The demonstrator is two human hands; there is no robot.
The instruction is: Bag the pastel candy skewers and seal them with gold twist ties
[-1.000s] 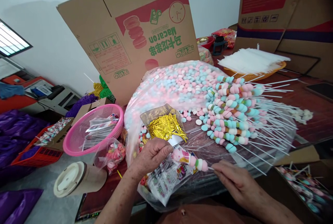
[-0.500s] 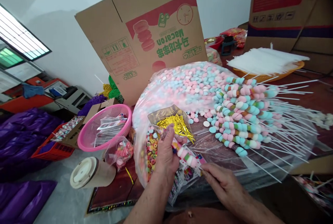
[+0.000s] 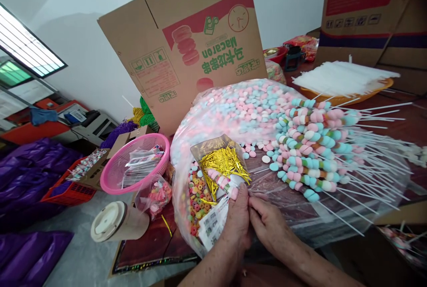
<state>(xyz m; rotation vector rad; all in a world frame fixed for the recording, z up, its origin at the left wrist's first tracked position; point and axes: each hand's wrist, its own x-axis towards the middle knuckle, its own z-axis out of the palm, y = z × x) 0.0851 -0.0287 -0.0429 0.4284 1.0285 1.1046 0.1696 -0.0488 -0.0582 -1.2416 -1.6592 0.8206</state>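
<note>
My left hand [image 3: 239, 213] is closed round the lower end of a candy skewer [image 3: 222, 182] with pink and white pieces, which sits in a clear printed wrapper [image 3: 215, 222]. Pressed up against it, my right hand [image 3: 268, 220] has its fingers pinched at the same lower end; the stick there is hidden by the fingers. The skewer points up and left, over a pouch of gold twist ties [image 3: 223, 162]. Under the wrapper lies a clear bag of small ring candies [image 3: 196, 191]. Finished-looking skewers [image 3: 310, 144] with pink, blue and white pieces are piled at the right.
Behind stands a large bag of pastel candies [image 3: 233, 104] before a cardboard box [image 3: 187, 46]. To the left are a pink basket [image 3: 106, 173] of wrappers, a lidded cup [image 3: 123, 220] and a small candy bag [image 3: 156, 196]. White sticks [image 3: 347, 78] fill an orange tray at right.
The skewer has moved up and left, its wrapper turning with it. My right hand has come in against my left, which has shifted right and down to the skewer's lower end.
</note>
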